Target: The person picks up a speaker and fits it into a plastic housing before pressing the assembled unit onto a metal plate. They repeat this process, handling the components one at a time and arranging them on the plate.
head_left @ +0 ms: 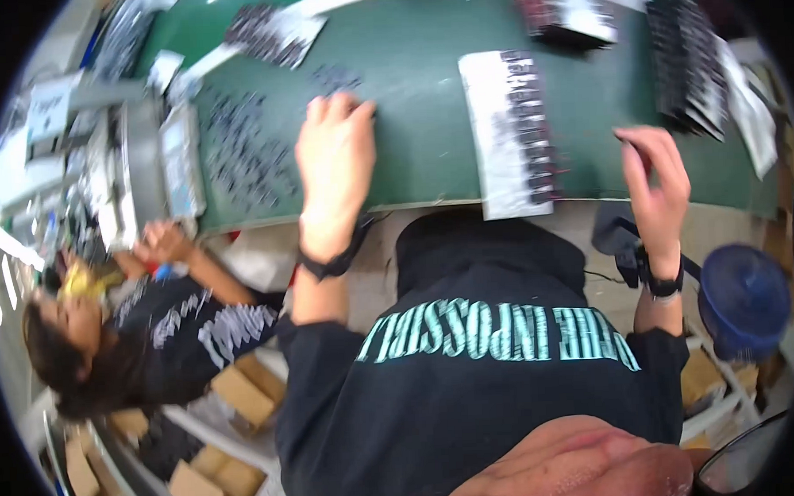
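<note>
A white strip point(496, 137) lies lengthwise on the green table, with a row of small dark parts point(533, 127) along its right side. To its left, my left hand point(335, 149) reaches over the table with its fingers curled down beside a small cluster of black pieces point(336, 77). A dark bit shows at the tip of its thumb, too small to make out. Right of the strip, my right hand point(658, 170) is closed in a pinch above the table edge. A small black piece point(621, 136) shows at its fingertips.
Loose black pieces point(242, 153) are scattered at left. Stacked strips point(568, 10) stand at the far right, with dark bundles point(686, 62) beyond. A grey machine point(136, 162) stands at left, near a co-worker's hands point(166, 243). A blue round stool point(745, 299) is at lower right.
</note>
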`<state>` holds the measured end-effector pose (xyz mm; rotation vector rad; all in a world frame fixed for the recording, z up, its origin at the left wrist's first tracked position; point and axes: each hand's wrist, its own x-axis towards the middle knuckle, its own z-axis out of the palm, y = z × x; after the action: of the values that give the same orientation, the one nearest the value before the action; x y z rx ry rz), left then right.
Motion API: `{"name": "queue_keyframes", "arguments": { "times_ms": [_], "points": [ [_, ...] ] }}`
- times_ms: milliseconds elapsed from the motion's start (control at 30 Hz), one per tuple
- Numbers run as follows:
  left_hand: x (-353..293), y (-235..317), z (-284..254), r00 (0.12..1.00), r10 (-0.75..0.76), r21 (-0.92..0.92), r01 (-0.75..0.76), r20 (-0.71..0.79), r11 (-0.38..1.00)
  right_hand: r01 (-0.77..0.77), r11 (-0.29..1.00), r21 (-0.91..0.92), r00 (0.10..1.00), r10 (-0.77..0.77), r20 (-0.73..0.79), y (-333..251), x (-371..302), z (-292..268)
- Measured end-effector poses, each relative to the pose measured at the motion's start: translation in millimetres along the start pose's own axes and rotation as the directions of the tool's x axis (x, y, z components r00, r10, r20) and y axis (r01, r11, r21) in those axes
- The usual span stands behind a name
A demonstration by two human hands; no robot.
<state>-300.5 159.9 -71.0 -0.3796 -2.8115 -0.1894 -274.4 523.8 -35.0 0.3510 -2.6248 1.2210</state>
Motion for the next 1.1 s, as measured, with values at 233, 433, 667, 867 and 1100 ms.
{"name": "queue_keyframes", "arguments": {
  "times_ms": [233,433,667,867,1100],
  "points": [
    [10,-8,-15,0.983,0.065,-0.089,-0.05,0.172,0.995,0.104,0.979,-0.173,0.994,-0.105,0.007,40,90,-19],
    [23,34,-3,0.986,-0.139,-0.584,0.165,0.089,0.795,0.253,0.909,-0.332,0.961,-0.275,-0.019,64,122,12],
    [26,71,11,0.873,-0.316,-0.926,0.375,0.371,-0.051,0.138,0.944,-0.298,0.989,-0.114,0.097,82,140,4],
    [21,86,14,0.865,-0.235,-0.896,0.414,0.443,-0.162,0.046,0.954,-0.297,0.998,-0.058,-0.031,55,107,-3],
    [11,107,25,0.861,-0.239,-0.893,0.433,0.45,-0.124,-0.358,0.738,0.571,0.925,0.198,0.324,-15,18,55]
  ]
}}
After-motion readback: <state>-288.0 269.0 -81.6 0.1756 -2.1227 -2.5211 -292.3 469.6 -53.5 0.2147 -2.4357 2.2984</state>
